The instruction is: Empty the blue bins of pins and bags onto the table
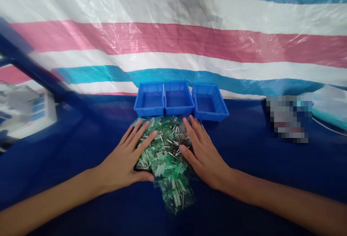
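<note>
A pile of small clear and green plastic bags (165, 163) lies on the dark blue table in front of me. Inside the bags show white plastic pieces and thin metal parts that look like screws or pins. My left hand (130, 156) rests on the pile's left side, fingers spread. On the right side, my right hand (204, 152) lies with its fingers stretched forward over the bags. Some metal parts (173, 143) glint between the hands. Part of the pile is hidden under both palms.
Three blue bins stand in a row behind the pile: a left bin (150, 111), a middle bin (179, 110) and a right bin (211, 114). A white device (40, 114) is at the left. A pixelated object (287, 120) lies at the right. Striped sheeting (173, 40) hangs behind.
</note>
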`<control>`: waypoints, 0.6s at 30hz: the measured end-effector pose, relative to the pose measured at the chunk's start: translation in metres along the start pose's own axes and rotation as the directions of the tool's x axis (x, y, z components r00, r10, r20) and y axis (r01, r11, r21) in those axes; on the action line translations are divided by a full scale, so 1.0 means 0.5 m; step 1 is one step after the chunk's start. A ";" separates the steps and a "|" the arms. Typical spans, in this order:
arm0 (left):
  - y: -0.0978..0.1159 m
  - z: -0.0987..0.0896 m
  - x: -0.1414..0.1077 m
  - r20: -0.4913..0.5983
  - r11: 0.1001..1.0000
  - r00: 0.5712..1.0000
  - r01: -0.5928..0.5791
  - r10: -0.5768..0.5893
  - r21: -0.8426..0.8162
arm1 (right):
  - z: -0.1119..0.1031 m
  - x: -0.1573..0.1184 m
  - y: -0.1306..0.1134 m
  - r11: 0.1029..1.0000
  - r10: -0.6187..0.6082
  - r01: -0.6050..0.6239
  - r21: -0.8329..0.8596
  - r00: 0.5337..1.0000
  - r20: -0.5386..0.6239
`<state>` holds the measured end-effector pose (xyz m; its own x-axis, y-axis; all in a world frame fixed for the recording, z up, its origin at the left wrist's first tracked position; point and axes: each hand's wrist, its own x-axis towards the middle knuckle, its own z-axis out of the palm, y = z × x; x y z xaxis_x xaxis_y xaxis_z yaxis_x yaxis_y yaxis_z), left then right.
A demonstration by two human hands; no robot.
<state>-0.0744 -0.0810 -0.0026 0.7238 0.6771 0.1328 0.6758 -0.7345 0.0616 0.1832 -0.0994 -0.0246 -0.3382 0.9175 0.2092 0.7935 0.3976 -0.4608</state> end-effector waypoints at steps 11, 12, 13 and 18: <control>-0.010 -0.017 0.043 -0.223 0.954 0.962 0.092 -0.159 -0.285 | -0.051 0.043 0.016 0.963 -0.231 0.264 0.053 0.912 -0.338; -0.011 -0.016 0.051 -0.234 0.949 0.958 0.091 -0.166 -0.302 | -0.053 0.054 0.017 0.954 -0.271 0.299 0.029 0.898 -0.346; -0.013 -0.013 0.059 -0.248 0.946 0.955 0.082 -0.165 -0.313 | -0.053 0.065 0.018 0.946 -0.304 0.325 0.006 0.889 -0.343; -0.018 -0.006 0.091 -0.364 0.950 0.925 -0.014 -0.106 -0.311 | -0.039 0.111 0.027 0.935 -0.353 0.348 -0.064 0.907 -0.231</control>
<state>-0.0483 -0.0437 0.0060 0.5476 0.6879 0.4763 0.5890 -0.7213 0.3644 0.1851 -0.0432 -0.0024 -0.4697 0.6891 0.5518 0.6569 0.6904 -0.3029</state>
